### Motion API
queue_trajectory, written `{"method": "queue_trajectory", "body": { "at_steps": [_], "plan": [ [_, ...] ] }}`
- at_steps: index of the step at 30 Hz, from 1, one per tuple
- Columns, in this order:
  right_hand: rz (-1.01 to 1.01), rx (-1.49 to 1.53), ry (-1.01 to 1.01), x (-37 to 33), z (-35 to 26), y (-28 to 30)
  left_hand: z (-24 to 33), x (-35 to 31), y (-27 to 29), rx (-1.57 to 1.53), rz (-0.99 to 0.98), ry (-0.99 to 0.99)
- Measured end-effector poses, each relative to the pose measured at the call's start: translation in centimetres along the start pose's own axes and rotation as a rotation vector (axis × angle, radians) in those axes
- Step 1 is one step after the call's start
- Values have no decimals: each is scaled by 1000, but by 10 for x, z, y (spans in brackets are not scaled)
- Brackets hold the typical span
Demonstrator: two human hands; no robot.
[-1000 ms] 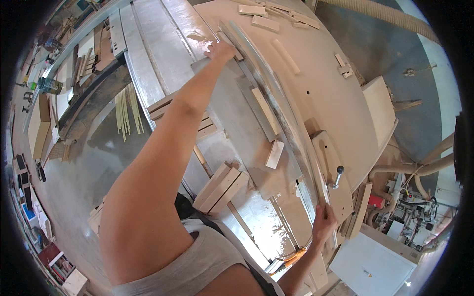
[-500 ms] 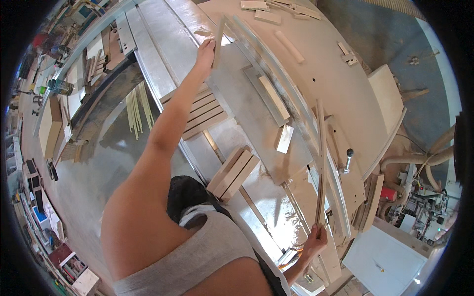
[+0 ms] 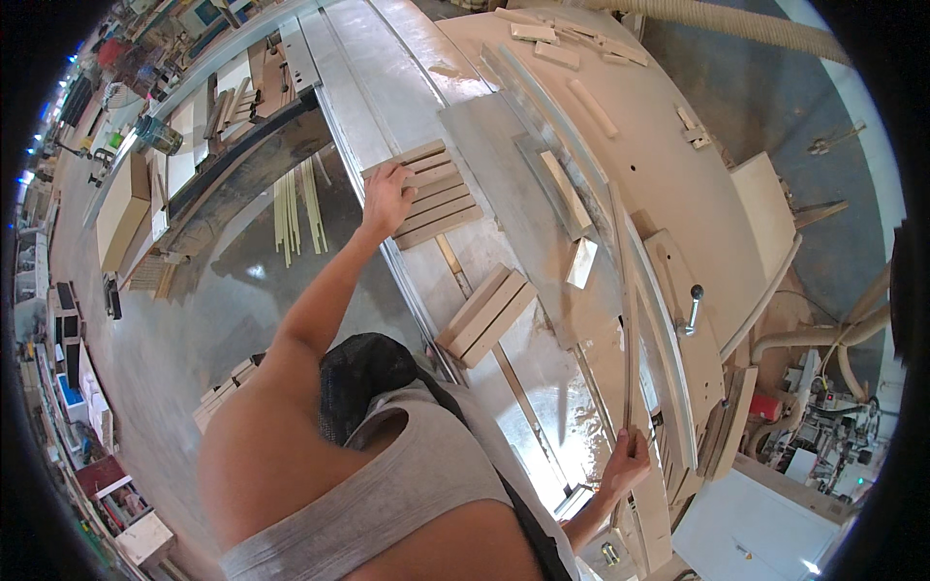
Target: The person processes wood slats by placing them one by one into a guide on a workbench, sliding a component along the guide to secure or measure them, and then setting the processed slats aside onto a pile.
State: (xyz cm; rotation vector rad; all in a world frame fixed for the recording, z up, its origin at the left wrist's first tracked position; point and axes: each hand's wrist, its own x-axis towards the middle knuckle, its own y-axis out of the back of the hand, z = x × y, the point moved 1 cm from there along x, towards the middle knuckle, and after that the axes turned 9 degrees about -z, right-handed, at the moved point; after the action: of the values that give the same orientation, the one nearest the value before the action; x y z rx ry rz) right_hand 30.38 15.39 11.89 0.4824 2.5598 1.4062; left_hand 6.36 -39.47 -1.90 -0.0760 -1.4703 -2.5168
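Note:
My left hand (image 3: 387,201) lies over the left end of a row of wooden slats (image 3: 441,198), its fingers bent and a little apart on the top pieces. The slats lie side by side on the metal machine table (image 3: 378,73). At the lower right my right hand (image 3: 625,465) is closed on the near end of a long, thin wooden strip (image 3: 626,320). This strip runs away from me beside the metal fence (image 3: 668,368). Between my hands a small stack of wooden blocks (image 3: 487,315) sits on the table.
A wooden piece (image 3: 565,194) and a short pale block (image 3: 581,263) lie near the fence. Several offcuts (image 3: 557,53) are scattered on the far wooden board. A black-knobbed lever (image 3: 694,308) stands up at the right. Thin light strips (image 3: 291,218) show left of the table.
My left hand has come nearer and down from the far table to the slat row, and the upright piece it held has left that spot. My right hand keeps its hold on the strip.

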Motion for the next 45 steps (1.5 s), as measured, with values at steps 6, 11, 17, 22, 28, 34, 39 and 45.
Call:
{"method": "queue_trajectory", "body": {
  "at_steps": [6,11,17,22,28,34,39,45],
  "plan": [
    [28,-10,-72,-27,15,10,5,6,-8,163,91,62],
    [31,-47,-114,-43,21,16,-4,36,1,208,-139,112],
    [38,49,-152,-57,27,14,-11,51,10,146,-390,106],
    [42,85,-189,-62,19,17,-22,49,4,196,-327,72],
    [54,73,-113,-69,29,31,39,15,2,-37,-31,-154],
    [40,170,-60,-82,62,35,160,-101,8,-253,-411,-141],
    [2,201,-71,-85,77,45,198,-164,-5,87,-350,-136],
    [-11,186,-79,-86,90,56,209,-167,-14,-54,-329,43]
  ]
}}
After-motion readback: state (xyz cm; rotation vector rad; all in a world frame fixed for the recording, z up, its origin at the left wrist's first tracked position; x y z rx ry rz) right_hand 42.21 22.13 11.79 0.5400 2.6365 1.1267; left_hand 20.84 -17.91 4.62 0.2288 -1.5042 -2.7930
